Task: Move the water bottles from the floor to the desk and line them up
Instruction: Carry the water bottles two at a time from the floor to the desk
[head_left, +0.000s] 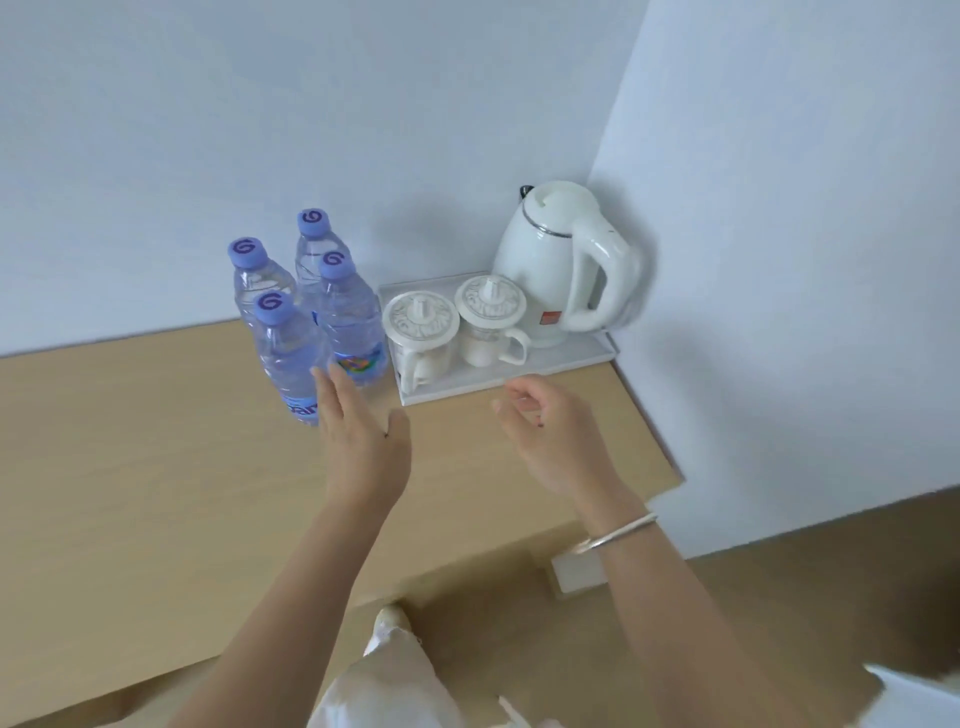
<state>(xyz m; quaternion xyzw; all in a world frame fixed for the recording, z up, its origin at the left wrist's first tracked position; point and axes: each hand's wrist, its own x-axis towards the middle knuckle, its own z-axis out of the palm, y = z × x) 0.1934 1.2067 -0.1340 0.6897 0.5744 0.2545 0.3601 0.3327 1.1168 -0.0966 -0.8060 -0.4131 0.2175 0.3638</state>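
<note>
The desk (156, 441) carries everything in its back right corner: a white tray (519, 376) with a kettle (550, 260) and two lidded cups (421, 338), and just left of the tray four upright water bottles (291, 358), clustered two by two rather than in a row. The left hand (358, 436), flat and fingers spread, empty, sits just right of the nearest bottle, so it is the nearer one for nudging. The right hand (550, 441), loosely curled and empty, hovers near the tray's front edge; the tray limits room rightward.
</note>
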